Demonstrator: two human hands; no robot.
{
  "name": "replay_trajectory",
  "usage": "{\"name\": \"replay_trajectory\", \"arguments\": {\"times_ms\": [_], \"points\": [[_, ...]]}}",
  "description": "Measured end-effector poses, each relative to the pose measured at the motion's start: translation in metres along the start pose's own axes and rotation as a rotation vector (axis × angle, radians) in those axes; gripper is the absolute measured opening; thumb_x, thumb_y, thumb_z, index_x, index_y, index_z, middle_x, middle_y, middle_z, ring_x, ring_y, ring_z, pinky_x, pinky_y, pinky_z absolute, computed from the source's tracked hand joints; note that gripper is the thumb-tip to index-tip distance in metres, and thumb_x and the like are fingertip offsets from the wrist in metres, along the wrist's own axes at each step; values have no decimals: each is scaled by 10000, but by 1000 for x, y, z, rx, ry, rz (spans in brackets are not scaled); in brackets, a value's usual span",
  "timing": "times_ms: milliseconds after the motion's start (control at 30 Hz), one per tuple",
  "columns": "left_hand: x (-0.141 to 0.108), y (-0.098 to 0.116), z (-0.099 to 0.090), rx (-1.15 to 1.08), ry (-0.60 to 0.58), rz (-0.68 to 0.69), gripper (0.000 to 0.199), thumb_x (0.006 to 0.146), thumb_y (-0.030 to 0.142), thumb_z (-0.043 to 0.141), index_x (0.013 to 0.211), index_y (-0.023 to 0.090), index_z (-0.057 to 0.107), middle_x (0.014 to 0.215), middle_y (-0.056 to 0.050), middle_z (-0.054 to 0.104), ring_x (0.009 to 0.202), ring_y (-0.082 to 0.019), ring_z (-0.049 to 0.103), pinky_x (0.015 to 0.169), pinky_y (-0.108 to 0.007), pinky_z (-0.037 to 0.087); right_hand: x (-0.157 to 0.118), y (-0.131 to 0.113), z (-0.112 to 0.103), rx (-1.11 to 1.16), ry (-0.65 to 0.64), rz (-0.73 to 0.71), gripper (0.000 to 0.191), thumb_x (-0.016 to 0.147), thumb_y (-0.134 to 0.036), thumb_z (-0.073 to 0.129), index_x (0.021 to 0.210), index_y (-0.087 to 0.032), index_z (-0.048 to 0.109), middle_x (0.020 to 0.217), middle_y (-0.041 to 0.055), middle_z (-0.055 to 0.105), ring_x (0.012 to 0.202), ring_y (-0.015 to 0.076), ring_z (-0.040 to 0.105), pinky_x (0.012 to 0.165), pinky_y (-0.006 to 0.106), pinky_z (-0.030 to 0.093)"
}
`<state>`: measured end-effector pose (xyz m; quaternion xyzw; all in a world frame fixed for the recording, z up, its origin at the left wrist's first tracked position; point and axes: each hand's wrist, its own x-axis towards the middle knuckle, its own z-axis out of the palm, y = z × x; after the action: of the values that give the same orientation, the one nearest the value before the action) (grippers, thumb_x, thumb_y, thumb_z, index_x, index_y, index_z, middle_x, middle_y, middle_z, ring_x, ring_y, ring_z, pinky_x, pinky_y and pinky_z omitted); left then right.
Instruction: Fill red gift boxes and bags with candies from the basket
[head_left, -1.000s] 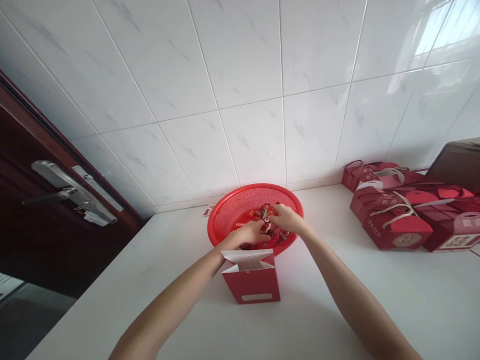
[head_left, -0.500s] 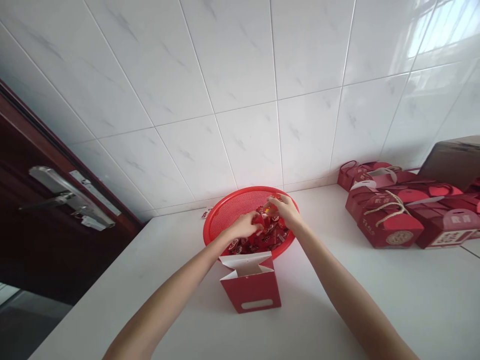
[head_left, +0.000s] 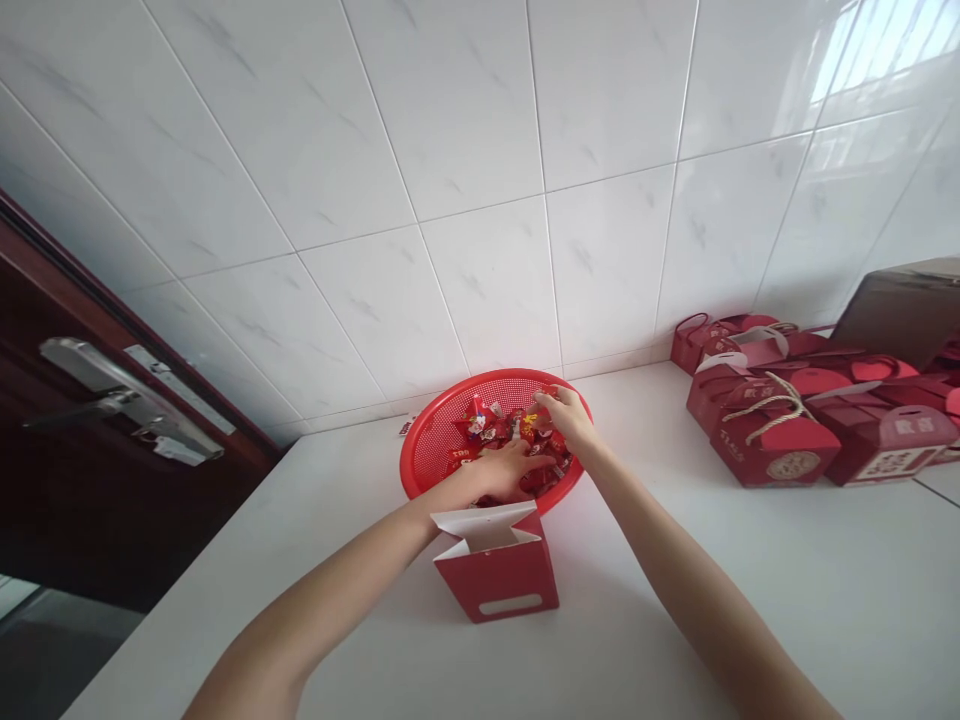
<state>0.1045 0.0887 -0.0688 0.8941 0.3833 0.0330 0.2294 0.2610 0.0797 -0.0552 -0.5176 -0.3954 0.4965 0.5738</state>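
Note:
A red perforated plastic basket [head_left: 442, 408] holds several wrapped candies [head_left: 480, 422] in shiny red packaging. My left hand [head_left: 511, 470] reaches down into it, fingers spread over the candies, with nothing visibly gripped. At the basket's right side, my right hand [head_left: 568, 415] has its fingers curled inward beside a red and yellow wrapper; what lies between the fingertips is hidden. Just in front of the basket stands a red paper box [head_left: 499, 575], its top open and white inside, with a pale oval slot low on its front. Neither hand touches it.
Several red gift boxes [head_left: 780, 440], some tied with twine, crowd the right of the white counter [head_left: 600, 600]. A brown carton [head_left: 892, 310] stands behind them. A tiled wall [head_left: 487, 280] rises behind the basket. To the left is a dark door [head_left: 67, 480] with a metal handle.
My left hand has gone lower and nearer in the basket, and its fingers have spread, letting go of a red wrapped candy. My right hand stays at the basket's right side.

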Motion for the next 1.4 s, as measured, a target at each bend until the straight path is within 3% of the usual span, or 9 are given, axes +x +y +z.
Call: {"name": "replay_trajectory", "arguments": {"times_ms": [167,300,500,667,900,967,1100,1267,1400], "points": [[10,-4,-4,293,-90,-130,430,659,242,763,1087,242,727,1068,-114,709,900,-323,679,722,-335,496,-2,0,0,-6,7,-8,109,862,-195,565,761,-202,525,697,9,699,497,109,601,530,223,509],[8,-11,-19,328,1,-246,340,737,120,657,1062,204,713,1066,-131,724,955,-329,688,762,-349,500,-5,-2,1,-6,13,-1,147,891,-181,545,749,-204,516,689,-8,688,480,96,588,539,216,507],[0,-26,-33,262,159,-370,505,826,76,552,1311,208,605,1262,-135,687,1023,-276,694,777,-312,513,-5,-4,2,7,8,19,157,905,-197,554,751,-210,526,699,-4,705,484,111,604,553,235,517],[6,-40,-28,57,281,-306,654,800,24,536,1424,219,512,1218,-93,717,912,-221,718,754,-289,536,-4,-3,2,19,10,26,124,911,-204,553,787,-205,549,695,5,713,482,116,597,562,245,524],[9,-47,-24,72,398,-207,561,772,61,626,1318,184,603,1262,-142,684,1121,-308,659,945,-413,517,-4,-3,1,28,6,34,47,877,-207,574,833,-204,559,704,18,723,483,123,593,555,249,517],[9,-42,-22,70,350,-106,440,811,131,632,1247,186,650,1214,-125,690,1057,-289,674,921,-402,527,-4,-3,1,33,-1,38,19,867,-216,572,854,-206,562,708,16,723,491,127,598,565,255,521],[10,-25,-16,50,82,90,309,852,275,656,1153,224,705,1103,-80,701,958,-261,678,859,-361,527,-6,-3,1,38,-6,48,25,830,-221,547,849,-208,557,743,16,728,506,129,600,573,263,518],[10,-11,-8,199,-88,34,311,841,395,689,1117,253,717,1199,-94,657,994,-298,660,779,-344,504,-8,-4,-1,38,-7,58,129,729,-185,544,850,-215,576,787,2,725,536,135,607,583,265,507],[14,-16,-1,210,-50,-2,255,790,370,728,1003,230,733,1079,-94,701,874,-286,675,707,-331,487,-7,-3,-1,62,-24,59,165,695,-181,514,844,-220,573,797,2,730,532,140,598,574,272,504]]}}
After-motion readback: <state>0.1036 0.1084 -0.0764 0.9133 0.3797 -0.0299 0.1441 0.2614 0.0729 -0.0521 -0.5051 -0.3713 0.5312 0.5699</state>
